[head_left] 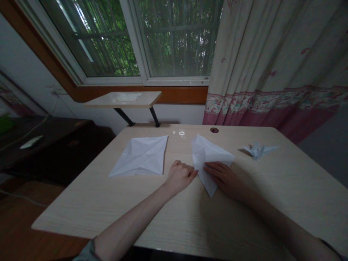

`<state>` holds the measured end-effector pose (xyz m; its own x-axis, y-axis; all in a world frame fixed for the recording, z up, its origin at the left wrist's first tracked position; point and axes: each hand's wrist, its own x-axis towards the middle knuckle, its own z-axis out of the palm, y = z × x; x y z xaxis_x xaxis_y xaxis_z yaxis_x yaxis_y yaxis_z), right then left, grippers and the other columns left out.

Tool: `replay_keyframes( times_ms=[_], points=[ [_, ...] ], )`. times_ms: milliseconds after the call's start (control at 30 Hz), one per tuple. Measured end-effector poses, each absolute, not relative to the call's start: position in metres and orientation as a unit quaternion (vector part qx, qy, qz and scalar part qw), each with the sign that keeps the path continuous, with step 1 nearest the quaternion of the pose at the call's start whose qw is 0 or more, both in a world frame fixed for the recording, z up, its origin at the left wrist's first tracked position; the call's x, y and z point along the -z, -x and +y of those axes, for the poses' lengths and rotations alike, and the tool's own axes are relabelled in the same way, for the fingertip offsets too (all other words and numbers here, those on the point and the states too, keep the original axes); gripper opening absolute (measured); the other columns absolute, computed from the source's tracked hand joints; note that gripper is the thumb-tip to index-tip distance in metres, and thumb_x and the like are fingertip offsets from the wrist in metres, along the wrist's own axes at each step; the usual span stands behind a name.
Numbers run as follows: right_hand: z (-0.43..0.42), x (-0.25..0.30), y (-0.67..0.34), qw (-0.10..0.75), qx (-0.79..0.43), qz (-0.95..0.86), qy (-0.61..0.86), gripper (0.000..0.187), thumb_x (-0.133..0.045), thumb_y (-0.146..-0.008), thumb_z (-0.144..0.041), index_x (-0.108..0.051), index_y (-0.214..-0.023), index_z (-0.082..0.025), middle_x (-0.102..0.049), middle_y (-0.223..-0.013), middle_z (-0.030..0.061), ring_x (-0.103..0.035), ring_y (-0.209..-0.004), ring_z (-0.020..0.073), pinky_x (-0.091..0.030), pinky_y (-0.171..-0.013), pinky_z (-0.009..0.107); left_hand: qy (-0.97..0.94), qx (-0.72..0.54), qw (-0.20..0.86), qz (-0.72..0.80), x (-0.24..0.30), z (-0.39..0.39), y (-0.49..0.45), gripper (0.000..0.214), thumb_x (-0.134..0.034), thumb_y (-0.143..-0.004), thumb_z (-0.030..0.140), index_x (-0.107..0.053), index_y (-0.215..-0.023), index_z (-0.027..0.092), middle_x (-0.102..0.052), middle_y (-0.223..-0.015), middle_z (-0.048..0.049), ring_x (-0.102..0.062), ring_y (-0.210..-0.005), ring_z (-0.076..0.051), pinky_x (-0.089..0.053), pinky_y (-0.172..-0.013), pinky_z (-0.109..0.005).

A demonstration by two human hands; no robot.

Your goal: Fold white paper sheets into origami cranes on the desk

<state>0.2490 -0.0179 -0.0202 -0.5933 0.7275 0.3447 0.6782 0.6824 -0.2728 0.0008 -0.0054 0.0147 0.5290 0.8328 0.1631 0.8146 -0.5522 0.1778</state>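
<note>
Under the right hand (225, 179), folded white paper (213, 152) lies on the desk (174, 217), near tip poking out between the hands. Right fingers extended, close together, pressing down. Left hand (179, 175) curled, thumb side at the paper's left edge; can't tell if it's pinching.

Risks, my read: uneven right-hand pressure could skew the sheet or set a crease off line; a left-hand tug against that pressure could tear the edge. Creased sheet (144, 156) left of the left hand looks light; an arm brush could shift it.

Hidden: paper under the right fingers. Layers hard to read, dim light. White item (129, 96) on the raised shelf (152, 97), beyond the left hand: unclear.
</note>
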Motion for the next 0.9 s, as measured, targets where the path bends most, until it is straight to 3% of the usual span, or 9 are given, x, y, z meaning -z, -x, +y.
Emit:
replay_keyframes(
  times_ms=[433,733,900],
  points=[
    [-0.018,0.0216,-0.2492,0.216,-0.048,-0.887,0.405,0.047,-0.044,-0.096,-0.016,-0.057,-0.139,-0.029,-0.058,-0.143,0.0018,-0.055,-0.128,0.0261,-0.045,-0.111,0.043,-0.818,-0.123,0.06,0.559,-0.0147,-0.0001,0.0003,0.04,-0.052,-0.099,0.043,-0.073,-0.072,0.021,-0.075,-0.071,-0.0044,-0.068,-0.073,-0.021,-0.039,-0.083,-0.036],
    [-0.0165,0.0256,-0.2503,0.207,-0.048,-0.89,0.403,0.046,-0.042,-0.097,-0.016,-0.055,-0.14,-0.027,-0.058,-0.143,0.0059,-0.053,-0.13,0.0246,-0.046,-0.109,0.05,-0.799,-0.131,0.076,0.582,-0.0183,-0.0006,0.0006,0.044,-0.061,-0.089,0.057,-0.069,-0.063,0.022,-0.068,-0.06,-0.0025,-0.066,-0.072,-0.023,-0.039,-0.079,-0.035],
    [-0.0172,0.0246,-0.2497,0.215,-0.049,-0.888,0.403,0.046,-0.041,-0.098,-0.017,-0.055,-0.14,-0.028,-0.057,-0.144,0.0061,-0.052,-0.131,0.0245,-0.045,-0.109,0.051,-0.802,-0.14,0.08,0.575,-0.0169,-0.001,0.0005,0.045,-0.06,-0.09,0.055,-0.066,-0.061,0.021,-0.066,-0.058,-0.0017,-0.065,-0.069,-0.021,-0.038,-0.08,-0.034]
  ],
)
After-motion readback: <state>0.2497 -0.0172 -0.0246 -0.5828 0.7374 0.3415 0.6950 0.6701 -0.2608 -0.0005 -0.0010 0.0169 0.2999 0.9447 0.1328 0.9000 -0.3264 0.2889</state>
